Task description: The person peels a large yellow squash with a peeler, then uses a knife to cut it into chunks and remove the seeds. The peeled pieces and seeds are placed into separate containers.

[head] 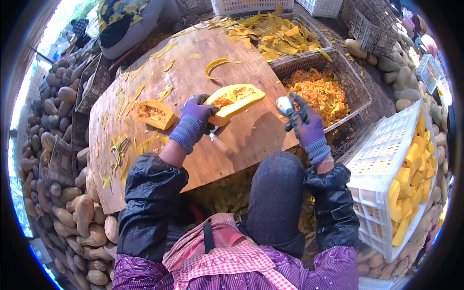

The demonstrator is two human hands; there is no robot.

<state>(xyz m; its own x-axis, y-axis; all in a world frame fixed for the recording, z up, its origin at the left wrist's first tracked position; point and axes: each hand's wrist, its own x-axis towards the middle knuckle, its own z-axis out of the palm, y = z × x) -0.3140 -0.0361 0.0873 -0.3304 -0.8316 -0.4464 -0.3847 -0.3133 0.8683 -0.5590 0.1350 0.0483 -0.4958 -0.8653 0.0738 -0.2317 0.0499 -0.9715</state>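
Observation:
My left hand (195,115), in a purple and dark glove, grips a peeled pumpkin half (246,102) by its near left end. The cut face is turned up, with orange seed pulp still in the hollow. My right hand (307,121), gloved alike, holds a metal spoon (285,106), its bowl raised to the right of the half and apart from it. Left of my left hand, a shorter pumpkin piece (154,114) lies cut side up on the wooden board (203,170). A peeler (117,155) rests among peel scraps at the board's left.
Beyond the board's right edge stand a crate of peel strips (281,34) and a crate of scooped pulp (319,94). A tilted white crate (380,145) of peeled pieces is at my right. Whole pumpkins (85,214) lie heaped at left. Another person (127,27) bends at the far left.

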